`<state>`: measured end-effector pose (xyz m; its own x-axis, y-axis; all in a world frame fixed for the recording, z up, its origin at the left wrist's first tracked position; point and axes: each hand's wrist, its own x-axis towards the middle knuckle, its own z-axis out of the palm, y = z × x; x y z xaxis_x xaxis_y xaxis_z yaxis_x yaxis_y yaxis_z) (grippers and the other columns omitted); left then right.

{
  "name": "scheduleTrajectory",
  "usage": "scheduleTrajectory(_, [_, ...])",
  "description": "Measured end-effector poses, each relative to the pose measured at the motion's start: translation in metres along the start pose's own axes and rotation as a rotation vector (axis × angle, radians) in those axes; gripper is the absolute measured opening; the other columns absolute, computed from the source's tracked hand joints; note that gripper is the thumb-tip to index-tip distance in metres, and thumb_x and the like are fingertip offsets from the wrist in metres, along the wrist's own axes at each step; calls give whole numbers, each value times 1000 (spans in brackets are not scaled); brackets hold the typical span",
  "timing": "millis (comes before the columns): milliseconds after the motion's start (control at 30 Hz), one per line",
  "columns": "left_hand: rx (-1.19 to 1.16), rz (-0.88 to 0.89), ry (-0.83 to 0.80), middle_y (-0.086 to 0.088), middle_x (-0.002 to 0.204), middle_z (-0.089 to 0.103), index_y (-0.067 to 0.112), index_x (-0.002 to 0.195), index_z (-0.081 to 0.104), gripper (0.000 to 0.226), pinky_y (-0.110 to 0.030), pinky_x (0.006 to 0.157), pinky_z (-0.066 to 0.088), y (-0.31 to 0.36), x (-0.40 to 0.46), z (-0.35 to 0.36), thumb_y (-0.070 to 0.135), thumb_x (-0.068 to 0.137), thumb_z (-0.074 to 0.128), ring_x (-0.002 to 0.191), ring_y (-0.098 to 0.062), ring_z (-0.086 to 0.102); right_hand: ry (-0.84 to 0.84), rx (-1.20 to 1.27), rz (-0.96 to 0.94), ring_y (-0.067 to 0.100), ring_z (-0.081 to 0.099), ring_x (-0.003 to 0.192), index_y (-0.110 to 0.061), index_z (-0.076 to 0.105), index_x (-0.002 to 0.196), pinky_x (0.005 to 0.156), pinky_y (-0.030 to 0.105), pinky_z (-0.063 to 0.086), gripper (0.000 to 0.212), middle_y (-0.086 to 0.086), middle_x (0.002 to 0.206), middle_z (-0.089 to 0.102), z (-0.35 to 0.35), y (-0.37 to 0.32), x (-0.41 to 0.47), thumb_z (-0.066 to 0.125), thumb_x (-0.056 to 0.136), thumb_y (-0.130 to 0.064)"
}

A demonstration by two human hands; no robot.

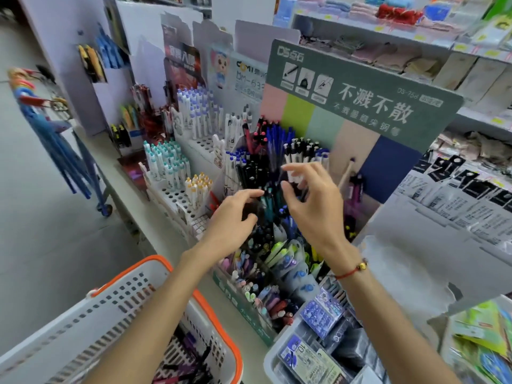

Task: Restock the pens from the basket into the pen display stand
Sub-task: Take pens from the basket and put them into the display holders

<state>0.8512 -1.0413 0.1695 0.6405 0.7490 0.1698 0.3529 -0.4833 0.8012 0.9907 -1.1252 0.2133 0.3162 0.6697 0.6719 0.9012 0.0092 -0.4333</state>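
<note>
The pen display stand [360,101] has a green header card and tiered slots packed with black, blue and teal pens [273,210]; pastel pens fill its front row. Both my hands hover over its middle tier. My left hand [235,217] is curled around a blurred bunch of dark pens [250,213], tips toward the slots. My right hand [313,200] is just right of it, thumb and fingers spread above the pens, nothing clearly in it. The white basket with an orange rim [213,311] sits at lower left with dark and purple pens [191,356] on its bottom.
White perforated pen racks [177,189] with capped pens stand left of the stand. A grey bin of boxed refills [313,353] is at front right. Shelves of packaged goods [457,195] rise on the right. Blue umbrellas [63,151] hang by the aisle at left.
</note>
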Motion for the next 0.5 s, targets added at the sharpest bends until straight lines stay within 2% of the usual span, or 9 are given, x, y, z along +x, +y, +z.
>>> scheduleTrajectory(67, [-56,-96,92,13,123,60,32,125,56,39,-33,98,47,-19,-18,-6,8,95,51,114,-4,54,-106,99,-14,6,54,69,-18,66,107,63,22,47,18,-7,91,60,20,-11,-16,66,90,-15])
scheduleTrajectory(167, [-128,-274,203,14,110,64,31,116,61,28,-28,89,49,-55,-59,-14,12,97,53,101,-3,59,-322,234,-3,7,57,64,-17,68,98,61,27,50,12,-9,77,62,55,-21,-49,66,88,-11])
scheduleTrajectory(267, [-175,-424,248,15,109,64,29,114,60,27,-25,88,46,-93,-108,-17,10,98,53,103,-3,58,-589,315,22,12,65,71,-16,68,97,65,33,54,13,-6,82,69,93,-29,-92,63,86,-11])
scheduleTrajectory(367, [-180,-565,326,10,106,65,24,109,60,27,-17,86,44,-135,-160,-16,1,95,54,103,-8,60,-824,321,27,16,68,77,-19,70,97,68,37,54,14,-2,86,72,129,-39,-135,61,87,-20])
scheduleTrajectory(433, [-187,-664,371,2,106,64,19,109,60,27,-23,92,42,-165,-195,-15,-2,94,54,106,-17,61,-969,285,19,20,68,81,-18,70,100,71,39,53,13,0,88,73,153,-46,-161,61,90,-20])
scheduleTrajectory(500, [-189,-790,349,-2,110,63,13,116,60,25,-28,94,42,-190,-230,-13,0,96,53,108,-19,58,-1093,261,1,23,66,88,-14,70,102,73,37,51,15,3,93,73,173,-54,-186,59,93,-18])
